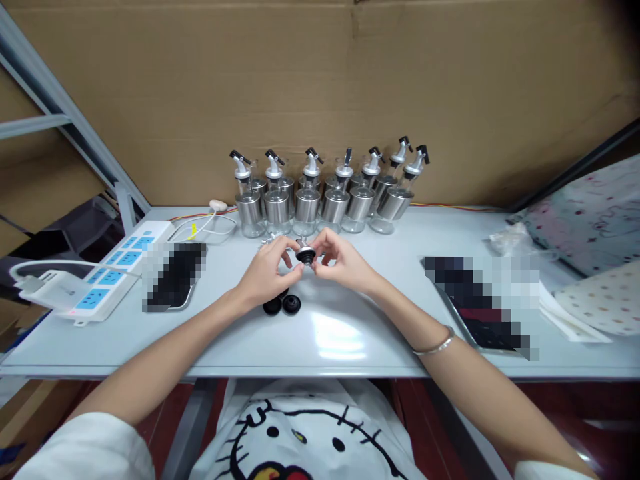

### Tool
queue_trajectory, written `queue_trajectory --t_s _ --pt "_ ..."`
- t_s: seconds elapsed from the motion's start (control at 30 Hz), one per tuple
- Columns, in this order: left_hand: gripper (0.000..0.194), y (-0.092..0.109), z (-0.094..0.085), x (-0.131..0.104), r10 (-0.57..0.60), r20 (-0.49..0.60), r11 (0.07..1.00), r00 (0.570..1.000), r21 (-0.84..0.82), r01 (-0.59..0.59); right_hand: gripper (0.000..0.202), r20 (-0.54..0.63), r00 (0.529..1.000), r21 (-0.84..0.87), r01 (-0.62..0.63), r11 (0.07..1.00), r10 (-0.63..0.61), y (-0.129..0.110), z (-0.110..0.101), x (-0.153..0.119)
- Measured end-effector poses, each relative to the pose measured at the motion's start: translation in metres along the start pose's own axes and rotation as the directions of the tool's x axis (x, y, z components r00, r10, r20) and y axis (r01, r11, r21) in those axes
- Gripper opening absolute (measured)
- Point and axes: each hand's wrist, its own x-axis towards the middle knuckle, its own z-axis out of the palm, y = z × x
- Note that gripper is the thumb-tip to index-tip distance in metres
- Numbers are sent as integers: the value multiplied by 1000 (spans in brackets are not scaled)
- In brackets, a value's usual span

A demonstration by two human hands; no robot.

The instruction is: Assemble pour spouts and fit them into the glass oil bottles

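Between my two hands is a silver pour spout with a black ribbed stopper (pixel 305 255), its stopper end turned toward me. The fingers of my left hand (pixel 273 268) pinch it from the left, and my right hand (pixel 341 261) grips its other side. Just below my left hand, black round stoppers (pixel 291 305) lie on the table. More silver spout parts (pixel 271 239) show partly behind my left fingers. Beyond my hands stand several glass bottles with steel sleeves (pixel 306 205), most topped with silver and black pour spouts (pixel 313 162).
A white power strip (pixel 113 270) with a plugged-in charger and cable lies at the left, beside a blurred phone (pixel 176 277). On the right are a blurred dark tablet-like device (pixel 475 307), crumpled plastic (pixel 511 239) and patterned fabric (pixel 595 207). Cardboard (pixel 320 87) walls the back.
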Motion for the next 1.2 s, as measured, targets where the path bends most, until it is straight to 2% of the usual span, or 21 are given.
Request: queue_trajectory --t_s 0.17,0.3,0.4,0.47,0.5,0.57,0.63,0.67,0.8,0.93,1.07,1.2 --pt "18 -1 -1 1 78 -26 995 997 -58 -80 21 -17 999 -56 45 997 -46 0 0 0" --pt "24 -2 -2 1 83 18 994 996 -68 -81 17 -25 999 -92 37 995 -39 -3 -2 1" --pt "24 1 -3 1 83 44 996 996 -16 -83 14 18 998 -128 54 990 -52 -6 -9 3" --pt "24 3 -4 1 104 58 991 993 75 -108 14 35 999 -264 48 963 -40 -7 -17 4" --pt "25 4 -5 1 116 65 985 991 123 -123 15 18 1000 -385 20 923 -14 -6 -21 5" --pt "28 5 -7 2 133 74 970 988 195 -145 17 -60 996 -647 -88 757 65 -3 -30 6" --pt "29 4 -9 3 134 73 961 988 235 -147 18 -132 978 -785 -202 585 160 2 -37 6" --pt "29 3 -9 3 134 73 958 988 246 -148 18 -156 966 -809 -246 534 208 5 -39 6" --pt "24 3 -8 3 177 119 944 977 260 -202 17 -205 907 -802 -371 469 367 13 -39 7" --pt "19 4 -2 0 182 190 950 965 219 -222 18 -253 863 -765 -456 455 438 18 -36 7" --pt "17 5 0 -2 142 270 983 952 71 -167 16 -282 842 -731 -500 465 461 21 -39 7" --pt "13 4 1 -1 106 235 992 966 -95 -86 7 -290 815 -687 -542 484 502 25 -44 8"
